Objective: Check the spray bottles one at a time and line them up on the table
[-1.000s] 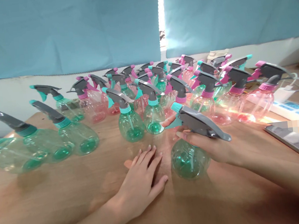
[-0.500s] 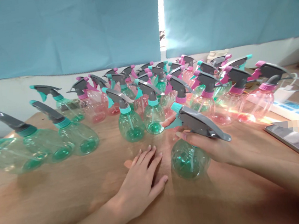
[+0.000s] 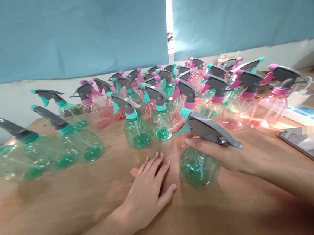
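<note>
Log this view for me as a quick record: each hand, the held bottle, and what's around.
Left hand: palm down on the wooden table, holding nothing
Right hand: wrapped around the neck of a green spray bottle
Held bottle: gray spray head with teal nozzle; base contact with the table unclear
Ahead: a cluster of pink spray bottles and other green spray bottles
Far right: phone, white power strip
Backdrop: blue curtains, bright gap between them
</note>
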A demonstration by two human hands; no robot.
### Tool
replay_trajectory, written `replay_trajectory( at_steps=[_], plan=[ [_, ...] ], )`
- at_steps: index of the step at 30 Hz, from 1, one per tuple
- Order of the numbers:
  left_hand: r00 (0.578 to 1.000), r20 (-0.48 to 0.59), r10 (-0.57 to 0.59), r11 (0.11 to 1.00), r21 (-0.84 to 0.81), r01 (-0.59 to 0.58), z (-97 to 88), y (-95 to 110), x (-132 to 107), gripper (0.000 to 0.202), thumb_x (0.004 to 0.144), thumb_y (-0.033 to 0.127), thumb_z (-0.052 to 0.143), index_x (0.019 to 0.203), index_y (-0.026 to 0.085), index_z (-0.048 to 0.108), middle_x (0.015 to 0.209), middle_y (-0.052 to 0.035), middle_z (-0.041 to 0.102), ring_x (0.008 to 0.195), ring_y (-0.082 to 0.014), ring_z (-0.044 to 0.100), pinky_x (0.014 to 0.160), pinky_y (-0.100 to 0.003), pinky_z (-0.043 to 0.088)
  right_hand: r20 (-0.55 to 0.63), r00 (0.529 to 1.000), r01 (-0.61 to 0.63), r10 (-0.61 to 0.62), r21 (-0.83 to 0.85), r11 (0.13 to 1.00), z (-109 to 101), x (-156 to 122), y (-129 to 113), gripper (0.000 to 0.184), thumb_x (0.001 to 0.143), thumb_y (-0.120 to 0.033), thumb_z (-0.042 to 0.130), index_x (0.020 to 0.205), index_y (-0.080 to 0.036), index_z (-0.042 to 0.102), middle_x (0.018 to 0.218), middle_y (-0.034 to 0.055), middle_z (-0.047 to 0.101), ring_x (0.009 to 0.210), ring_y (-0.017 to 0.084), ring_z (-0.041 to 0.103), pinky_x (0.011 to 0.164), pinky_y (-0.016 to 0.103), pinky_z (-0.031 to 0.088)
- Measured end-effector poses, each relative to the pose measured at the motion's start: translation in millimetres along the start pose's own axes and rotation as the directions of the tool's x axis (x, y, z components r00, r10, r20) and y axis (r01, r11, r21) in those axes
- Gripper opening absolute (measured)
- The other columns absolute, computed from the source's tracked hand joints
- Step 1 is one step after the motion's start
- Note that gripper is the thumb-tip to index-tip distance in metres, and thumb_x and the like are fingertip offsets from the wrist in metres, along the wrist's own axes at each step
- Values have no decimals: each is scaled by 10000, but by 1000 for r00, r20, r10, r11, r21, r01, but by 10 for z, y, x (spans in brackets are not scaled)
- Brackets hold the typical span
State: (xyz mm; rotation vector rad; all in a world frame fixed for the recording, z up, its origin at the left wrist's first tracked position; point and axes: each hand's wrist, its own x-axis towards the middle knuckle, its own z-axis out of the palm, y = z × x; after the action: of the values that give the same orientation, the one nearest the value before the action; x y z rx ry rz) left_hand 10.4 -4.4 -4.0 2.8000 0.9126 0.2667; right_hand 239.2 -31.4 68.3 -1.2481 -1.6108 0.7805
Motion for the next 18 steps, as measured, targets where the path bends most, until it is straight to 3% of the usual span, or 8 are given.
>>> replay_trajectory(
  at_steps=[4, 9, 14, 18],
  plan=[
    [1000, -12, -1, 1000, -2, 1, 5, -5, -13, 509, 976, 413, 515, 1418, 168, 455, 1506, -156, 418, 1391, -329, 370, 1122, -545, 307, 8, 1000, 10, -10, -5, 1000, 1, -10, 36, 232, 819, -221, 547, 1009, -316, 640, 636, -19, 553, 691, 220, 642, 544, 315, 490],
    [1000, -11, -1, 1000, 6, 1, 6, -9, -4, 511, 979, 425, 509, 1414, 163, 457, 1503, -154, 424, 1386, -322, 380, 1124, -537, 311, -42, 999, 15, -16, -16, 1000, -3, -16, 21, 125, 800, -248, 566, 900, -295, 623, 664, -17, 602, 589, 190, 607, 523, 318, 498],
    [1000, 13, -3, 1000, 23, 2, 0, -2, 2, 526, 983, 422, 501, 1414, 125, 454, 1508, -172, 409, 1398, -321, 357, 1129, -538, 306, -14, 1000, 5, -5, -9, 1000, -1, -8, -8, 169, 818, -282, 554, 973, -298, 620, 698, -11, 639, 614, 193, 633, 558, 326, 527],
    [1000, 13, -8, 1000, 23, 7, 2, -2, -1, 521, 983, 420, 496, 1413, 128, 456, 1504, -170, 416, 1395, -324, 362, 1129, -549, 302, -41, 999, 28, -29, -35, 999, -4, -11, 6, 91, 813, -253, 558, 895, -286, 582, 703, -9, 634, 618, 190, 625, 557, 319, 512]
  ],
)
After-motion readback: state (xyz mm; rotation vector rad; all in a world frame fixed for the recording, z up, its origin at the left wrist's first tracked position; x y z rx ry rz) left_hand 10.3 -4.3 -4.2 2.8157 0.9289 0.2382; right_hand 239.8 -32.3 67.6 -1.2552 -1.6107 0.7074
